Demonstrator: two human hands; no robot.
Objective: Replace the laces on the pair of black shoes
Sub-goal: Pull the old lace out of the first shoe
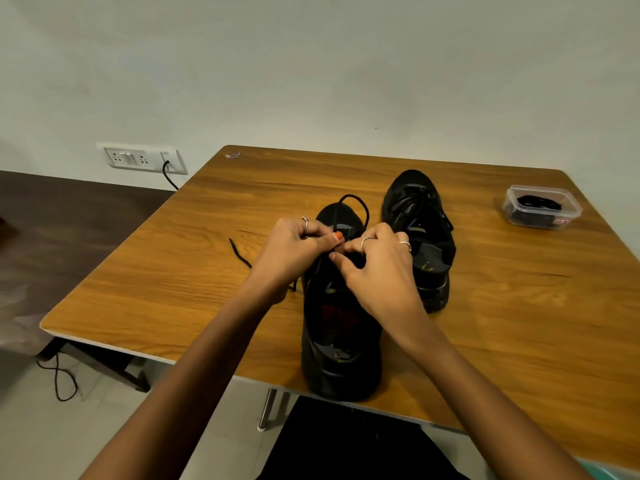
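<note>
Both hands are working over the near shoe, which is standing on the counter with its heel at the near edge and its toe pointing away. The left hand is hovering above the shoe's laced part on its left side, fingers curled, thumb and forefinger pinching the black lace. The right hand is sitting just beside it on the shoe's right side, fingers also curled in toward the same spot; it is probably pinching the lace too, though the dark shoe is hiding the strand there. From between the hands the lace is looping up over the shoe's toe, and a loose end is trailing onto the counter to the left of the shoe.

The second shoe is lying just to the right of the near shoe and a little farther back, with its laces in place. Well to the right of the near shoe, near the counter's far corner, a small clear plastic box is holding something black, possibly more laces.

The counter is wood-grained with a pale edge. Beyond it a plain wall is carrying a switch panel to the left of the near shoe, with a black cable plugged in. The floor is tiled.
</note>
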